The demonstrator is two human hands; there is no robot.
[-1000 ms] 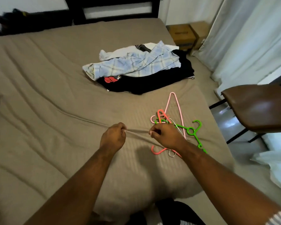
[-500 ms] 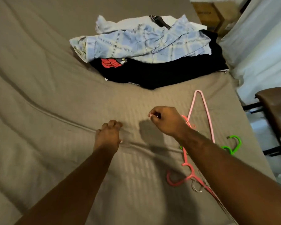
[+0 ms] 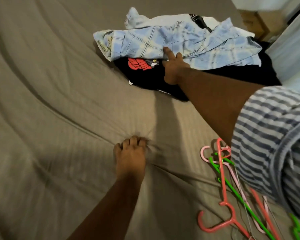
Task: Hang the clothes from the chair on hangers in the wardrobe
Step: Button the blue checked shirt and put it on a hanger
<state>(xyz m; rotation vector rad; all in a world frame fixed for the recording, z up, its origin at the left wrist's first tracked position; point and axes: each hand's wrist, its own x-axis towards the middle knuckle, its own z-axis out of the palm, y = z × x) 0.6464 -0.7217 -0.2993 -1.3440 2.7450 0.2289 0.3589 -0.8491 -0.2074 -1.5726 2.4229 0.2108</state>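
Note:
A pile of clothes lies on the bed: a light blue plaid shirt [image 3: 189, 42] on top, a white garment [image 3: 164, 19] behind it, and a black T-shirt [image 3: 145, 78] with a red print underneath. My right hand [image 3: 173, 66] reaches into the pile, its index finger stretched out against the plaid shirt's lower edge and its thumb over the black T-shirt; it holds nothing. My left hand [image 3: 130, 156] bears down on the brown bed sheet [image 3: 50, 101], fingertips dug in so the cloth puckers. Several pink, coral and green plastic hangers [image 3: 223, 187] lie tangled at the lower right, partly under my striped sleeve.
A cardboard box [image 3: 256, 19] stands on the floor beyond the bed's far right corner. A pale curtain [image 3: 291, 42] hangs along the right side. Long creases run across the sheet.
My right hand left the sheet beside the hangers and stretched forward to the clothes pile. Both hands let go of the pinched sheet fold; the left now presses down. The view leaned closer.

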